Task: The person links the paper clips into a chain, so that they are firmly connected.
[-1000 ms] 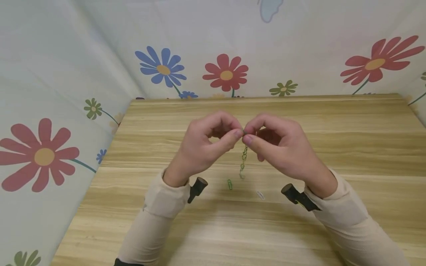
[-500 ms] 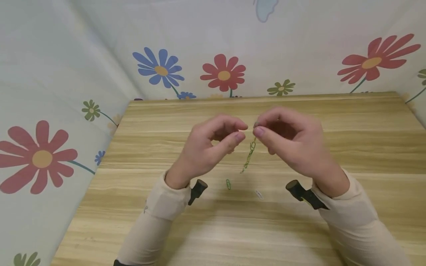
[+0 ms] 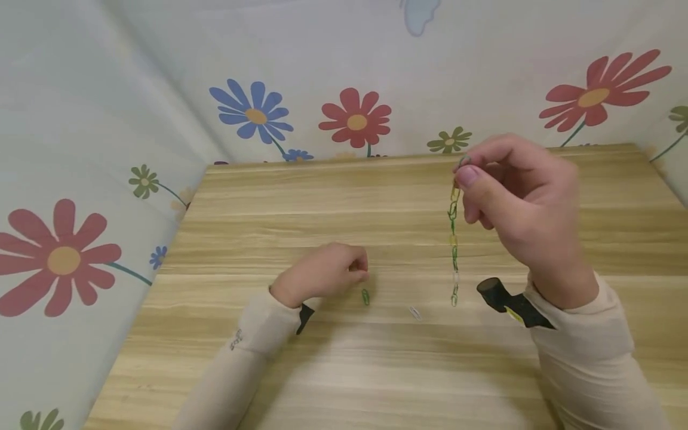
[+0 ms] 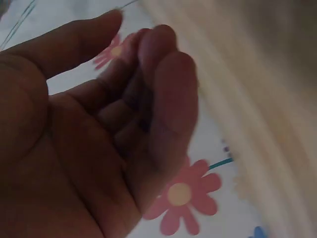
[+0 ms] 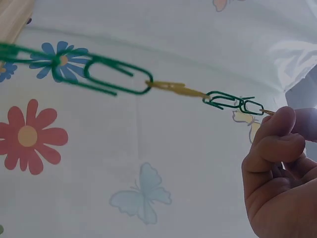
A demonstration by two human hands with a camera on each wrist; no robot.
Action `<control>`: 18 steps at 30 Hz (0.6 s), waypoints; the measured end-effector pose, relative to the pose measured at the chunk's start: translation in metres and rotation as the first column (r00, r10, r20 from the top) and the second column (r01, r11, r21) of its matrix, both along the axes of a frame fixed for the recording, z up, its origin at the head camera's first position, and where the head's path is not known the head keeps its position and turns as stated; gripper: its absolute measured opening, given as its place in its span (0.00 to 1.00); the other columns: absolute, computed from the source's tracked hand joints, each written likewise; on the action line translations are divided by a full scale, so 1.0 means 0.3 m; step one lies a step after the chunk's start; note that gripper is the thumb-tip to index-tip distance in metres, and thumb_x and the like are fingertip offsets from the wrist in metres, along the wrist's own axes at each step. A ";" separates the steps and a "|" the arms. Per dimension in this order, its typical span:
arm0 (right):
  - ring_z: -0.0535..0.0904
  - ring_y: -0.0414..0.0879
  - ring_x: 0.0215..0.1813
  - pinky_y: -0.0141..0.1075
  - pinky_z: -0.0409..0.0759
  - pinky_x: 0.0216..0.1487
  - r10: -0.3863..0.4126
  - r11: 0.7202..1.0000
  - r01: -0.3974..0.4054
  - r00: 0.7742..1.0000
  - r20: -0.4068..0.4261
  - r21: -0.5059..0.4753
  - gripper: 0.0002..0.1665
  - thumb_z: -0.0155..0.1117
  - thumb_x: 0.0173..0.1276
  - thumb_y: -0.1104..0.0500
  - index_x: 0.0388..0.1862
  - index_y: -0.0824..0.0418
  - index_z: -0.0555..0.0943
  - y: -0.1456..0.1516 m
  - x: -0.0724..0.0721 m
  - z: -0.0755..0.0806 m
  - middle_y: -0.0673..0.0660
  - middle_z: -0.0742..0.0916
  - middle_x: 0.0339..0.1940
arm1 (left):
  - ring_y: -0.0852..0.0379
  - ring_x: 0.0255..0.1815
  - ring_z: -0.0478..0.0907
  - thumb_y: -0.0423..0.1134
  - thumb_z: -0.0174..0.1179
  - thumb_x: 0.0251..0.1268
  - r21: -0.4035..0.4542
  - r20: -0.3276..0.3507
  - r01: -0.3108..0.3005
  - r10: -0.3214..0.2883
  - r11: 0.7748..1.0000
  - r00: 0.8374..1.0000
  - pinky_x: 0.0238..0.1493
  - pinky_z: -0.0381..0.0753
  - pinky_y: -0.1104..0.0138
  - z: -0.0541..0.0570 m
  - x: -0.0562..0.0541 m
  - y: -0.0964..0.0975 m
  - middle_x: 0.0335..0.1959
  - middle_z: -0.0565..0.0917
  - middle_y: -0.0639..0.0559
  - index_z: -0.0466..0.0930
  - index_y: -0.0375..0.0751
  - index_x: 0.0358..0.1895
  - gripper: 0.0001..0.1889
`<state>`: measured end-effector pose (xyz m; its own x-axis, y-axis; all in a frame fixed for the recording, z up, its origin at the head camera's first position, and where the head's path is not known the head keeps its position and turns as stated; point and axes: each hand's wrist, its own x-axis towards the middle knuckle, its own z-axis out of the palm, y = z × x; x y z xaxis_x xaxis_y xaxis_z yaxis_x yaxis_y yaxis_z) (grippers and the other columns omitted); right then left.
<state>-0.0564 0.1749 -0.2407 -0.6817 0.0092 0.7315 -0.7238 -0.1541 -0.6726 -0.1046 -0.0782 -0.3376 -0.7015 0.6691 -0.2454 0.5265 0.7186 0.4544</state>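
Note:
My right hand [image 3: 532, 206] is raised at the right and pinches the top end of a paper clip chain [image 3: 452, 210] between thumb and forefinger. Green, yellow and white clips [image 5: 171, 87] hang linked in a line below it. Lower down at the left, my left hand [image 3: 322, 272] hovers just above a loose green paper clip [image 3: 365, 297]. In the left wrist view its fingers [image 4: 176, 99] are loosely bent, apart from the thumb, with nothing between them. A loose white paper clip [image 3: 415, 313] lies farther right on the table.
A wood-grain table [image 3: 376, 376] spreads under both hands. White cloth walls [image 3: 322, 48] printed with flowers rise behind it and on its left. Black wrist cameras [image 3: 490, 291] jut from both sleeves.
My hands have parted. The right one has moved up and right with the chain, which hangs straight. The left has let go and come down beside the loose green paper clip.

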 end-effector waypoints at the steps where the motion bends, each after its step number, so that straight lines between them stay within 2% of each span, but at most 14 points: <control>1: 0.71 0.44 0.16 0.30 0.64 0.17 -0.004 1.000 0.004 1.000 -0.001 -0.008 0.05 0.62 0.62 0.76 0.32 0.82 0.77 0.005 -0.001 0.002 0.61 0.79 0.19 | 0.60 0.27 0.74 0.41 0.61 0.73 -0.033 -0.004 -0.003 0.003 0.999 1.000 0.32 0.76 0.65 -0.024 0.005 -0.002 0.29 0.80 0.59 0.81 0.46 0.37 0.05; 4: 0.71 0.44 0.16 0.30 0.64 0.17 -0.012 0.999 0.012 1.000 0.000 -0.034 0.07 0.63 0.62 0.76 0.31 0.84 0.76 0.018 -0.002 0.006 0.63 0.79 0.19 | 0.60 0.25 0.73 0.43 0.64 0.68 -0.086 -0.016 -0.021 0.019 0.996 1.000 0.30 0.76 0.65 -0.083 0.020 0.001 0.26 0.78 0.58 0.78 0.47 0.34 0.07; 7: 0.71 0.44 0.16 0.31 0.64 0.17 -0.010 0.999 0.010 1.000 0.004 -0.042 0.05 0.62 0.62 0.77 0.31 0.83 0.77 0.030 -0.001 0.010 0.64 0.79 0.20 | 0.60 0.26 0.73 0.44 0.67 0.64 -0.103 -0.010 -0.036 0.035 0.994 0.999 0.31 0.76 0.64 -0.117 0.033 0.012 0.26 0.78 0.58 0.76 0.46 0.32 0.10; 14: 0.71 0.45 0.16 0.31 0.63 0.17 -0.017 1.000 0.017 1.000 0.009 0.003 0.08 0.64 0.63 0.75 0.33 0.83 0.77 0.037 0.002 0.011 0.64 0.79 0.21 | 0.59 0.28 0.73 0.42 0.69 0.66 -0.131 0.003 -0.032 0.033 0.991 0.999 0.34 0.76 0.65 -0.138 0.045 0.037 0.29 0.78 0.57 0.75 0.46 0.34 0.10; 18: 0.71 0.45 0.17 0.30 0.63 0.17 -0.033 0.999 0.032 0.999 0.022 0.037 0.08 0.65 0.64 0.73 0.34 0.82 0.78 0.039 0.006 0.009 0.62 0.80 0.21 | 0.58 0.32 0.76 0.36 0.65 0.68 -0.098 -0.030 0.001 -0.004 0.995 1.000 0.38 0.79 0.63 -0.143 0.043 0.043 0.33 0.80 0.55 0.78 0.44 0.38 0.05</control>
<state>-0.0544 0.1866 -0.2381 -0.6979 0.0052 0.7162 -0.7126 -0.1056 -0.6936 -0.0915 -0.0653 -0.3806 -0.7076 0.6449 -0.2890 0.5409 0.7574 0.3657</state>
